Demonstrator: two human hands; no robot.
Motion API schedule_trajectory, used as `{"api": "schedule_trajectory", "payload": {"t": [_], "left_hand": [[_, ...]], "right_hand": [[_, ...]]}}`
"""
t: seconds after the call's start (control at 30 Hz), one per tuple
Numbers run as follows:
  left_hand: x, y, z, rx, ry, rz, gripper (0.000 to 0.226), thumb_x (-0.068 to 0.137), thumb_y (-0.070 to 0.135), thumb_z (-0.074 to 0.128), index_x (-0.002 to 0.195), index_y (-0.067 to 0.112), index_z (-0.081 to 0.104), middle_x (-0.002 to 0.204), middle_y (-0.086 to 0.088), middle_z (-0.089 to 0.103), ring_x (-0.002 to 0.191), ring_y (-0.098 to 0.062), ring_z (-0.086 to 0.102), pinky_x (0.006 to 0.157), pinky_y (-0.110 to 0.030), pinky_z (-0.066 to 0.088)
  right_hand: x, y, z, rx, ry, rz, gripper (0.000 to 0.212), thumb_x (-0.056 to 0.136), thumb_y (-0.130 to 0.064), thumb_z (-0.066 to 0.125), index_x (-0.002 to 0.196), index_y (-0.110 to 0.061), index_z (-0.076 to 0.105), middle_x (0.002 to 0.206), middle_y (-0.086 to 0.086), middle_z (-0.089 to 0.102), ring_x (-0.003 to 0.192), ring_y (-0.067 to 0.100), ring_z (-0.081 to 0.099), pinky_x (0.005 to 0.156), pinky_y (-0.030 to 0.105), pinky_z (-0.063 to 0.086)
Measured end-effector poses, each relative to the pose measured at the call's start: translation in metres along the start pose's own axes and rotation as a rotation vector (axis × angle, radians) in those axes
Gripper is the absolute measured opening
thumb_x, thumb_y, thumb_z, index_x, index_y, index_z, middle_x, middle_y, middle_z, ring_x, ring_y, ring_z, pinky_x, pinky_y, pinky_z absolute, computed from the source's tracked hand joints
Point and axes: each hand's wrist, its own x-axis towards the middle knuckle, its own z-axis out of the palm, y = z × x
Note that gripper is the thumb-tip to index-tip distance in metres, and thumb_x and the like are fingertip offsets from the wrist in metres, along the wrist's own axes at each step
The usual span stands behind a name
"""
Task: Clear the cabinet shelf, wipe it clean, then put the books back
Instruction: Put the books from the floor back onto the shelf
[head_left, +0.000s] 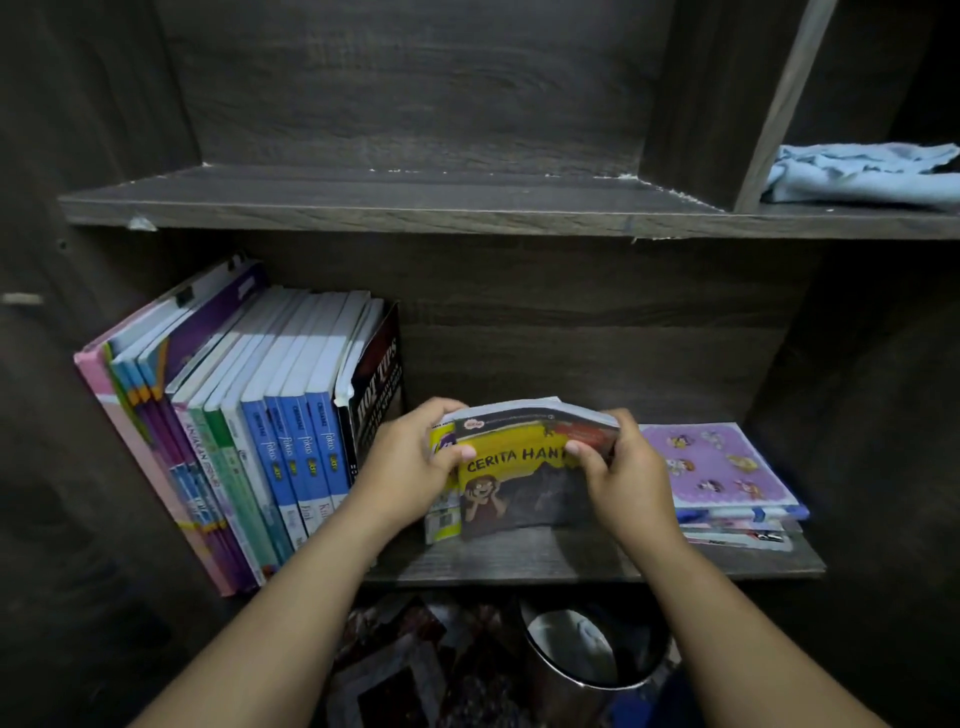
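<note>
Gripping a small bundle of yellow-fronted paperback books (511, 483), we curl our left hand (410, 462) and right hand (626, 473) round its sides. It is upright at centre frame, low over the dark wooden cabinet shelf (519, 564), between upright blue-spined textbooks (291, 431) and a flat purple-topped stack (727, 467).

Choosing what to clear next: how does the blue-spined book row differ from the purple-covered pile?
The blue-spined row stands on edge, spines outward; the purple-covered pile lies flat, cover up. The row holds far more books than the pile. Both rest on one dark wooden shelf.
</note>
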Motion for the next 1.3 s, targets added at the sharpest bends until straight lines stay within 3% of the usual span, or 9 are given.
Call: {"api": "schedule_trajectory", "payload": {"t": [0.1, 0.2, 0.4, 0.6, 0.87, 1.03, 1.13, 1.23, 1.3], "left_hand": [[0.0, -0.002, 0.003, -0.069, -0.037, -0.017, 0.024, 0.087, 0.014, 0.069, 0.102, 0.03, 0.06, 0.091, 0.015, 0.067, 0.086, 0.004, 0.061, 0.078, -0.021, 0.048], [0.002, -0.005, 0.0, -0.097, -0.067, -0.012, 0.023, 0.095, 0.012, 0.056, 0.106, 0.032, 0.057, 0.095, 0.013, 0.066, 0.089, 0.001, 0.061, 0.078, -0.021, 0.048], [0.004, -0.014, -0.004, -0.057, 0.072, -0.075, 0.023, 0.1, 0.013, 0.047, 0.101, 0.034, 0.058, 0.093, 0.008, 0.068, 0.088, -0.009, 0.064, 0.074, -0.032, 0.053], [0.004, -0.011, -0.001, -0.097, 0.079, -0.103, 0.02, 0.101, 0.014, 0.045, 0.103, 0.03, 0.057, 0.097, 0.005, 0.066, 0.09, -0.011, 0.063, 0.075, -0.033, 0.053], [0.003, -0.003, 0.012, -0.13, 0.065, -0.075, 0.023, 0.101, 0.014, 0.04, 0.098, 0.027, 0.058, 0.093, 0.003, 0.065, 0.088, -0.013, 0.06, 0.077, -0.03, 0.048], [-0.004, 0.01, 0.01, 0.42, 0.144, 0.306, 0.046, 0.093, 0.032, 0.029, 0.124, 0.017, 0.06, 0.121, 0.004, 0.059, 0.112, -0.013, 0.051, 0.094, -0.035, 0.043], [-0.004, 0.017, 0.022, 0.753, 0.113, 0.335, 0.046, 0.092, 0.035, 0.04, 0.135, 0.024, 0.053, 0.118, 0.002, 0.061, 0.101, -0.02, 0.057, 0.08, -0.039, 0.047], [-0.002, 0.028, 0.031, 0.974, 0.083, 0.279, 0.048, 0.095, 0.039, 0.048, 0.142, 0.031, 0.043, 0.098, -0.005, 0.06, 0.082, -0.025, 0.059, 0.065, -0.037, 0.045], [0.0, 0.039, 0.032, 1.036, 0.019, 0.2, 0.056, 0.1, 0.033, 0.041, 0.151, 0.037, 0.018, 0.104, -0.007, 0.054, 0.086, -0.026, 0.059, 0.062, -0.034, 0.04]], "right_hand": [[0.002, 0.003, -0.003, -0.004, -0.015, 0.011, 0.038, 0.084, -0.015, 0.073, 0.103, -0.03, 0.044, 0.081, -0.018, 0.058, 0.074, 0.008, 0.053, 0.057, 0.01, 0.033], [0.002, 0.005, 0.0, -0.026, -0.002, -0.075, 0.031, 0.089, -0.01, 0.065, 0.114, -0.026, 0.056, 0.098, -0.01, 0.062, 0.087, 0.01, 0.056, 0.073, 0.016, 0.036], [0.012, 0.021, -0.006, -0.113, 0.216, -0.107, 0.025, 0.092, 0.002, 0.054, 0.11, -0.013, 0.063, 0.102, 0.009, 0.063, 0.093, 0.026, 0.058, 0.076, 0.02, 0.034], [0.014, 0.026, -0.009, -0.113, 0.204, -0.09, 0.025, 0.093, -0.001, 0.053, 0.112, -0.016, 0.063, 0.105, 0.007, 0.064, 0.096, 0.025, 0.058, 0.077, 0.024, 0.038], [0.007, 0.014, 0.005, -0.056, 0.113, -0.178, 0.028, 0.093, -0.005, 0.057, 0.116, -0.019, 0.064, 0.108, 0.002, 0.066, 0.095, 0.015, 0.059, 0.081, 0.016, 0.038], [0.004, 0.007, 0.015, -0.072, 0.132, -0.26, 0.031, 0.091, -0.003, 0.061, 0.12, -0.014, 0.066, 0.11, 0.006, 0.065, 0.098, 0.016, 0.06, 0.09, 0.008, 0.035], [0.003, 0.006, 0.018, -0.123, 0.117, -0.294, 0.034, 0.091, -0.004, 0.061, 0.123, -0.015, 0.065, 0.115, 0.007, 0.064, 0.102, 0.018, 0.061, 0.092, 0.007, 0.034], [0.0, 0.002, 0.019, -0.158, 0.059, -0.256, 0.041, 0.094, -0.007, 0.057, 0.132, -0.022, 0.059, 0.131, 0.01, 0.056, 0.114, 0.024, 0.057, 0.095, 0.025, 0.042], [-0.001, 0.0, 0.02, -0.201, 0.013, -0.221, 0.048, 0.094, -0.008, 0.055, 0.138, -0.025, 0.052, 0.146, 0.011, 0.043, 0.125, 0.028, 0.05, 0.098, 0.039, 0.046]]}}
